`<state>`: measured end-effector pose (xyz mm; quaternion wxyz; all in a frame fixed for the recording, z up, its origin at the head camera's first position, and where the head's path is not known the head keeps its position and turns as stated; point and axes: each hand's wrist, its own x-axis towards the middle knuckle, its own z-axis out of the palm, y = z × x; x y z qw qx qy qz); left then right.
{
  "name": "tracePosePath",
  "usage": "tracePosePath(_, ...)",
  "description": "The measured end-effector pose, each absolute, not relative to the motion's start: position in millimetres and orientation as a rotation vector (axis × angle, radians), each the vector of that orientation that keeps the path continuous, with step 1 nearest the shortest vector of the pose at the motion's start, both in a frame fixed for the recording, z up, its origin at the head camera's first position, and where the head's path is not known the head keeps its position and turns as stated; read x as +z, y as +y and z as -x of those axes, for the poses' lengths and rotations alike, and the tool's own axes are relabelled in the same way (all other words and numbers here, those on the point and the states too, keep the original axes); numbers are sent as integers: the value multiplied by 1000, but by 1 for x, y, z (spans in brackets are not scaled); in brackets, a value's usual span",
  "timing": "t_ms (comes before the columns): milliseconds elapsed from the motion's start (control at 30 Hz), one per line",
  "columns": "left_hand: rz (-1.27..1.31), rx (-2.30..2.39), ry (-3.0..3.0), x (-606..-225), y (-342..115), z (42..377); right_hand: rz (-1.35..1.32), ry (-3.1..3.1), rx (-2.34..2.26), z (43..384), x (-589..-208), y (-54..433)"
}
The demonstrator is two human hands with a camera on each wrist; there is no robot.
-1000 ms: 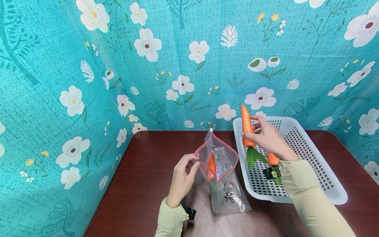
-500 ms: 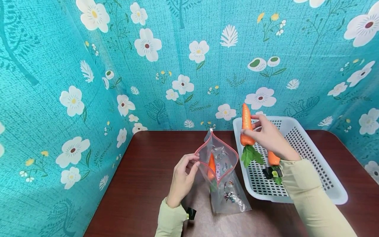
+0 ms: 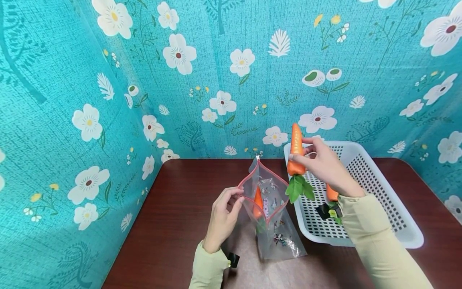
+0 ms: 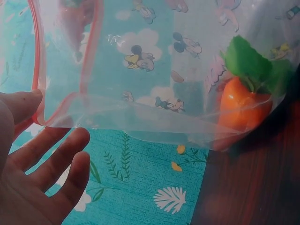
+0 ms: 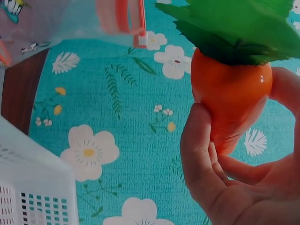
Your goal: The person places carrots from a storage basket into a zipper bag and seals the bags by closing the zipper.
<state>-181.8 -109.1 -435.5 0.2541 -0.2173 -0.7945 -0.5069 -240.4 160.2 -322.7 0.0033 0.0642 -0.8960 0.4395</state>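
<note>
My right hand (image 3: 322,163) pinches an orange carrot (image 3: 296,149) with green leaves, tip up and leaves down, above the basket's left rim. In the right wrist view thumb and fingers sit around the carrot (image 5: 229,98). At the middle of the table, my left hand (image 3: 223,214) pinches the red-edged mouth of a clear printed zip bag (image 3: 283,237), which gapes wide. Inside the bag lies another carrot (image 3: 258,202); its leafy end shows through the plastic in the left wrist view, low in the bag (image 4: 154,79).
A pale blue perforated basket (image 3: 411,239) stands on the right of the dark red table (image 3: 173,224). In it lies a further carrot (image 3: 331,194), partly hidden by my right wrist. A teal flowered cloth (image 3: 202,80) rises behind the table.
My right hand has moved the carrot a little left and up, from over the basket towards the bag, leaves swinging left. My left hand and the bag stay nearly still.
</note>
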Motion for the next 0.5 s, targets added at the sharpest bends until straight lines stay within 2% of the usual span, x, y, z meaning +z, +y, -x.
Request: tracePosePath(500,607,-1401,-2166,-420,-107,173,-244,-2767,1410,236,-319,141)
